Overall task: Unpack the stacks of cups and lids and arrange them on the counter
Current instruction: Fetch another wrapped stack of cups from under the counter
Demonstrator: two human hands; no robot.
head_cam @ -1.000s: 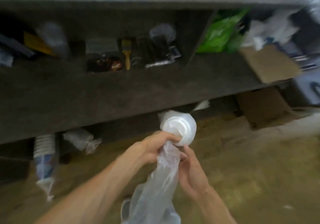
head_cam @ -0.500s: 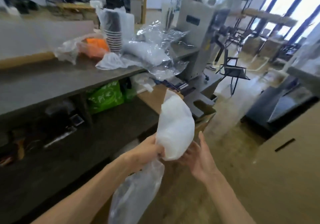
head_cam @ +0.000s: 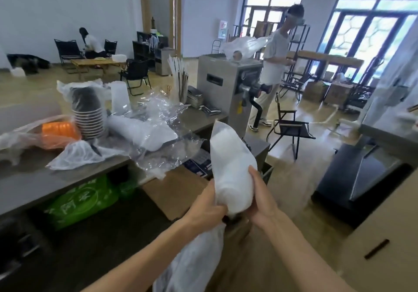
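Both your left hand (head_cam: 209, 208) and right hand (head_cam: 262, 201) grip the bagged stack of lids (head_cam: 233, 167) in mid-air beside the tabletop (head_cam: 31, 185); the slack plastic could let it slide out and drop to the floor.

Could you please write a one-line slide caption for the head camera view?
Both hands, left and right, hold a bagged white stack beside the cluttered counter.

White characters show on the green bag (head_cam: 79, 201) under the counter (head_cam: 29, 185), inside a round emblem, too soft to read for certain (one looks like 阿). A wall sign (head_cam: 223, 29) by the far door carries red marks, unreadable. Nothing else legible.
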